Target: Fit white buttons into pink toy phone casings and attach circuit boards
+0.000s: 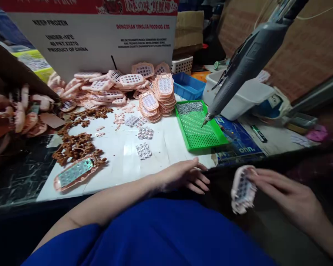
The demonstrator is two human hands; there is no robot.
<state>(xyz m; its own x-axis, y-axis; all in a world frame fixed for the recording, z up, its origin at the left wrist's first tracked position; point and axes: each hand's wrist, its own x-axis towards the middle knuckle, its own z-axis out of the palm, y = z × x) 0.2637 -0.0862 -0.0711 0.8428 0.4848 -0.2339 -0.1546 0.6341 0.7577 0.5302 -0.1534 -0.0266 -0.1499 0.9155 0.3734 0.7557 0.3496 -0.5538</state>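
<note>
Pink casing (243, 190) hangs at the near right, off the table's (119, 166) near edge, with the fingers of my right hand (291, 199) clamped on its right side; it is blurred, so I can't say whether it is one piece or several. My left hand (192, 176) is by the near edge, fingers loosely apart, holding nothing. Just beyond it lies a green tray (194, 129) with small metal bits (190, 107) at its far end, and a grey screwdriver (246, 61) slants down over it. Left of the tray stand stacked casings (166, 94); nearer are grey button pads (143, 150), and farther left, brown pieces (77, 144).
</note>
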